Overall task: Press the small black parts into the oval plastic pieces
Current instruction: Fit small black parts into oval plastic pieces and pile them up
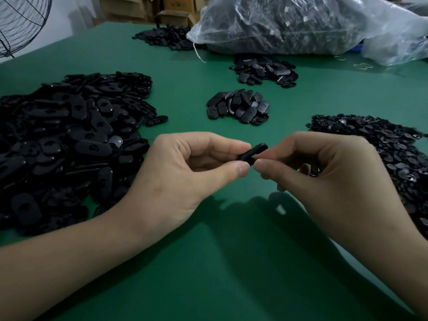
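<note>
Both hands meet above the green table (208,262). My left hand (185,172) pinches a black oval plastic piece (253,152) between thumb and forefinger, tilted up to the right. My right hand (328,179) pinches the same piece from the other side, thumb tip against it. A small black part (313,173) shows under the right hand's curled fingers. A big heap of oval pieces (69,144) lies at the left. A heap of small black parts (379,149) lies at the right.
A small pile of ovals (238,106) sits just beyond the hands, another pile (264,69) further back, and a third (166,37) at the far edge. A clear plastic bag (301,24) full of black parts fills the back right. A wire fan (20,22) stands back left.
</note>
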